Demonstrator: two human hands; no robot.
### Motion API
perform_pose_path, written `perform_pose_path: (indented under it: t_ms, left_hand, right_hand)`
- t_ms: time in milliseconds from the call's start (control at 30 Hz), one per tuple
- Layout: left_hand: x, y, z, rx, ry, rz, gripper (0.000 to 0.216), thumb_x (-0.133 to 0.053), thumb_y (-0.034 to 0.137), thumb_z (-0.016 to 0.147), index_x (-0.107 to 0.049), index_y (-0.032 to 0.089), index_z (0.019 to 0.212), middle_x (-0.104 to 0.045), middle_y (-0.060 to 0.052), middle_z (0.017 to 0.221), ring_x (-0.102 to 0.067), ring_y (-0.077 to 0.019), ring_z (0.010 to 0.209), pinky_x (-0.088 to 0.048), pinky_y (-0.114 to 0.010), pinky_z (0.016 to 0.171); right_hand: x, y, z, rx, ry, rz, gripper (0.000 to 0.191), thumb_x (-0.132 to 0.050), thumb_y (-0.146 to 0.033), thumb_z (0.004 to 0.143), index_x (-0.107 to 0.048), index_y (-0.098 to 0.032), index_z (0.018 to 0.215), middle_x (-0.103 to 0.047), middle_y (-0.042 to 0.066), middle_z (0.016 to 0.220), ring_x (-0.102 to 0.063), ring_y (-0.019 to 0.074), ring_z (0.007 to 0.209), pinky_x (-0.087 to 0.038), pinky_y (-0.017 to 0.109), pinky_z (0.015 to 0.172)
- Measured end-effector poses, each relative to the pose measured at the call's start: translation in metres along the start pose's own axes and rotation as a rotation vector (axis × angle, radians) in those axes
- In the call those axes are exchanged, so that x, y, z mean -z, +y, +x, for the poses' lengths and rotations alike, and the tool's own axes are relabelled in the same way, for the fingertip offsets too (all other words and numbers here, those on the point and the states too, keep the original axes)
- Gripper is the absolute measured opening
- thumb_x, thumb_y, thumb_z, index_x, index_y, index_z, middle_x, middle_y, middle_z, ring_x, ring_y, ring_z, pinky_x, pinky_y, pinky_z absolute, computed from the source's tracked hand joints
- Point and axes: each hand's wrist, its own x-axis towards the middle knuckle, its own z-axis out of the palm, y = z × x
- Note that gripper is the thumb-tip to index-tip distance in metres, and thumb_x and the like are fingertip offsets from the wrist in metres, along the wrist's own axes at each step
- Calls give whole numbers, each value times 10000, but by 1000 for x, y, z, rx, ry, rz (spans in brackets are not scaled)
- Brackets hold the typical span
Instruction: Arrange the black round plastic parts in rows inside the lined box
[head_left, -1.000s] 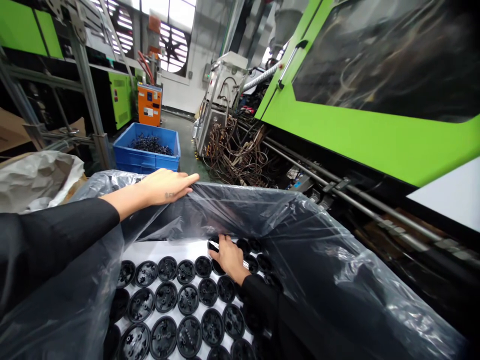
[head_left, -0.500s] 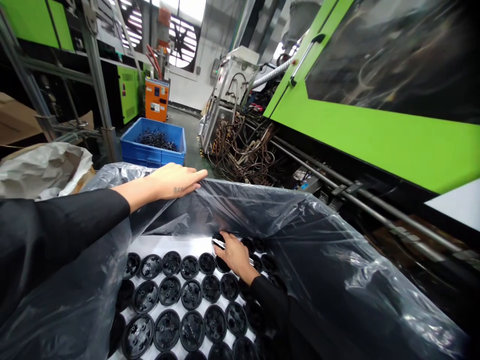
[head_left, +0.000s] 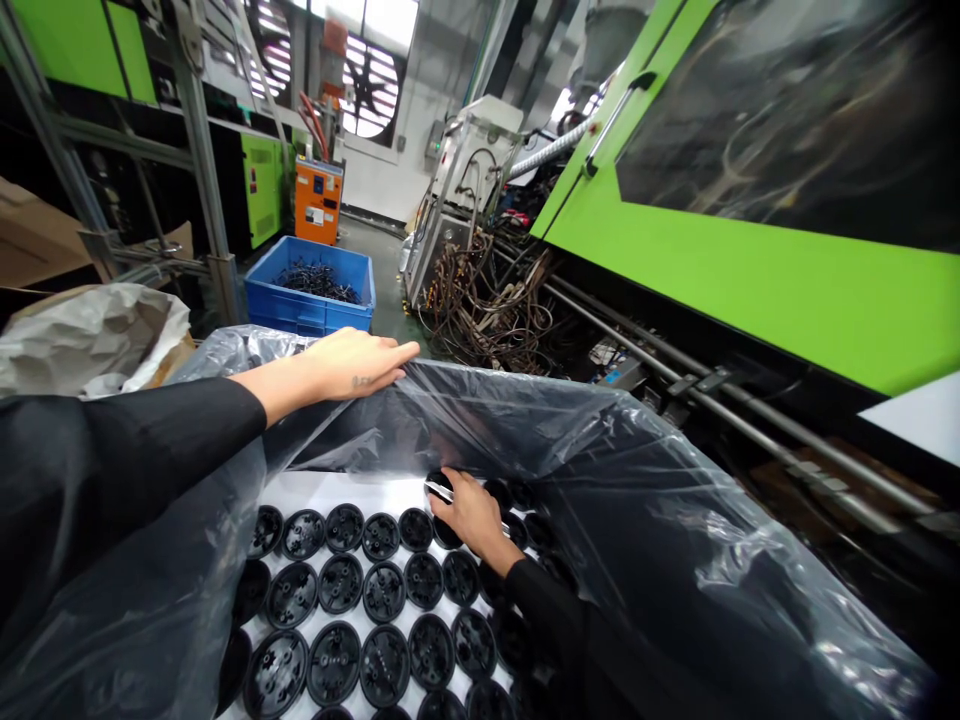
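Right hand down in the lined box, at the far end of the rows of black discs

The right hand (head_left: 472, 515) reaches deep into the box, fingers curled around a slim silver-and-black tool (head_left: 442, 490) whose long axis runs left to right; its tip pokes out to the left of the fingertips. It lies just over the black moulded disc (head_left: 437, 483) at the far edge of the layer, so that disc sits directly under and slightly beyond the fingers. The other black discs (head_left: 379, 592) lie flat in rows on a white sheet (head_left: 352, 490), nearer and to the left. The left hand (head_left: 360, 362) is well apart, up on the far rim, fingers flat and spread, pressing the clear plastic liner (head_left: 525, 420) back. A blue crate (head_left: 311, 285) stands on the floor beyond.
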Motion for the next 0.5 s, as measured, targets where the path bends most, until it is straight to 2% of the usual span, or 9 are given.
perform_pose_path:
  t_ms: [500]
  left_hand:
    - [1,1,1,15,-31,0,331,-358,396,1011,-525,169,1185,-680,-47,917,-648,-173,671,-524,-331,592]
  right_hand:
    - [-9,3,3,-25,6,23,408,-627,-423,952,-558,-195,1283,-624,91,1222,-630,252,1059,-525,483,932]
